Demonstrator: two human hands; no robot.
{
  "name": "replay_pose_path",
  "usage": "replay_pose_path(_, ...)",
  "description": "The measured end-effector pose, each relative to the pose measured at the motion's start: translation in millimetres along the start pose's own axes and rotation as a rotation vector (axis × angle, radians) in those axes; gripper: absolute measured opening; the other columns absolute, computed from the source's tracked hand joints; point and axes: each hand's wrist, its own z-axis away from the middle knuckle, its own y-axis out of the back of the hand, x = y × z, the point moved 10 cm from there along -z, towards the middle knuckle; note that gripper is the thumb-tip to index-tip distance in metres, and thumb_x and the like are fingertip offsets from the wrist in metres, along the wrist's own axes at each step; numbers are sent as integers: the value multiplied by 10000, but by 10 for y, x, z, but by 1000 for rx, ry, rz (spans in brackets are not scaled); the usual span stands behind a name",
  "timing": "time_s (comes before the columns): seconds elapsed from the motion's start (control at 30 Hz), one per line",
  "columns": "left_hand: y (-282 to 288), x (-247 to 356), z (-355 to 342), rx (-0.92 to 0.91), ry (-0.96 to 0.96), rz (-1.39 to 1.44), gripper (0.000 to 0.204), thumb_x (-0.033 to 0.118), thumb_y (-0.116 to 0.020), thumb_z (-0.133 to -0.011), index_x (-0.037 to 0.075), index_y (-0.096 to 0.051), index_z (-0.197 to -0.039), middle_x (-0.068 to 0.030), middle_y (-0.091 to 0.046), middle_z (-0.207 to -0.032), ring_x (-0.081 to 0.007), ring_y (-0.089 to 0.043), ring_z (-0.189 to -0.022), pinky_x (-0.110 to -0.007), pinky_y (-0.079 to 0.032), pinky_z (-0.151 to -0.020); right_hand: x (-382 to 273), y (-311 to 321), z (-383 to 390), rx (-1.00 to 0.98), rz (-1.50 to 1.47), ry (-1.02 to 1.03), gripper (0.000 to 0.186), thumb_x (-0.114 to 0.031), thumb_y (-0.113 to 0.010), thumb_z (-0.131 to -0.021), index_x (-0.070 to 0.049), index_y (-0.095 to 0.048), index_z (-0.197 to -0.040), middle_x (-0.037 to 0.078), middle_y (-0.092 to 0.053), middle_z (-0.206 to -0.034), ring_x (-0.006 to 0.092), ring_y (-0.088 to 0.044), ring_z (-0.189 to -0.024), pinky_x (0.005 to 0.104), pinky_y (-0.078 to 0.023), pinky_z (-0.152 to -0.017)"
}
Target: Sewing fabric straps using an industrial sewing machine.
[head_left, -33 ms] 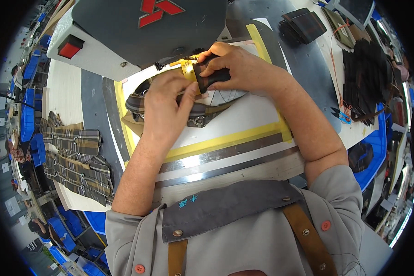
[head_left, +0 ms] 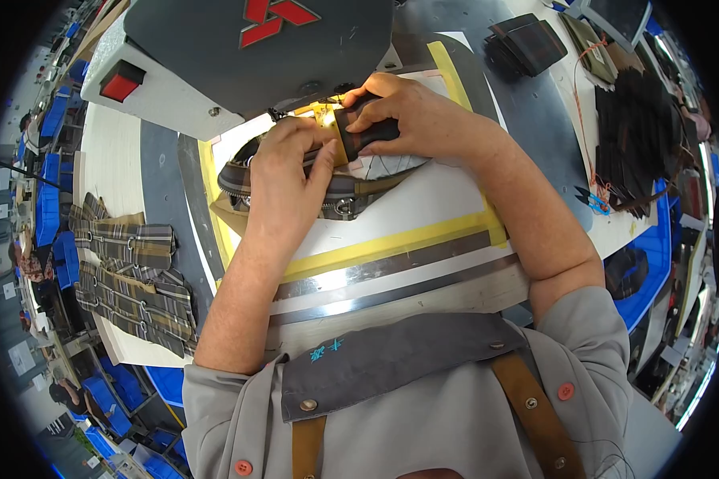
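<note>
A plaid fabric bag piece (head_left: 363, 188) with a zipper edge and a metal ring lies on the white sheet under the grey machine head (head_left: 256, 48). My left hand (head_left: 289, 172) is bent over its left part, thumb and fingers closed on it beside the lit yellow plate (head_left: 328, 120). To the right of that plate, my right hand (head_left: 423, 120) pinches a dark fabric strip (head_left: 379, 136) between thumb and fingers. The machine head and my fingers hide where the strip and the bag piece meet.
Plaid straps with metal rings (head_left: 132, 279) are piled at the left. Dark plaid pieces (head_left: 526, 44) sit at the back right, near a stack of black strips (head_left: 639, 136) and blue-handled snips (head_left: 593, 201). Yellow tape (head_left: 391, 243) borders the white sheet. A blue bin (head_left: 655, 255) stands at the right.
My left hand has shifted slightly, its thumb and fingertips drawing a little left off the yellow plate. My right hand keeps its place on the dark strip.
</note>
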Motion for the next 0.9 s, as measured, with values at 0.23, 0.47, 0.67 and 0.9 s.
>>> replay_pose_path(0.23, -170, -414, -280, 141, 170, -206, 324, 281, -743, -895, 13, -737, -1077, -207, -728, -982, -321, -697, -971, -411, -525, -829, 11, 16, -17, 25, 76, 75, 338, -246, -872, -775, -68, -783, -1048, 113, -615, -1288, 299, -600, -1178, 373, -523, -973)
replay_pose_path(0.47, -264, -574, -380, 111, 347, -147, 218, 239, -722, -914, 24, -757, -911, -165, -740, -821, -341, -717, -808, -441, -528, -794, 9, 8, -6, 31, 55, -7, 344, -273, -863, -773, -68, -791, -1039, 89, -606, -1264, 282, -587, -1188, 375, -503, -997)
replay_pose_path(0.67, -93, -431, -226, 127, 200, -139, 153, 187, -723, -931, 35, -737, -918, -144, -732, -806, -270, -710, -722, -374, -526, -679, -4, 16, 7, 81, 131, 92, 320, -278, -857, -774, -70, -803, -1011, 35, -655, -1212, 253, -586, -1170, 371, -481, -1038)
replay_pose_path(0.9, 78, -86, -112, 41, 60, -756, 157, 202, -772, -859, 66, -757, -936, -130, -724, -869, -325, -700, -774, -414, -546, -738, -16, -28, -4, 53, 114, 86, 305, -249, -846, -780, -68, -800, -1021, 36, -697, -1176, 254, -583, -1199, 384, -485, -1031)
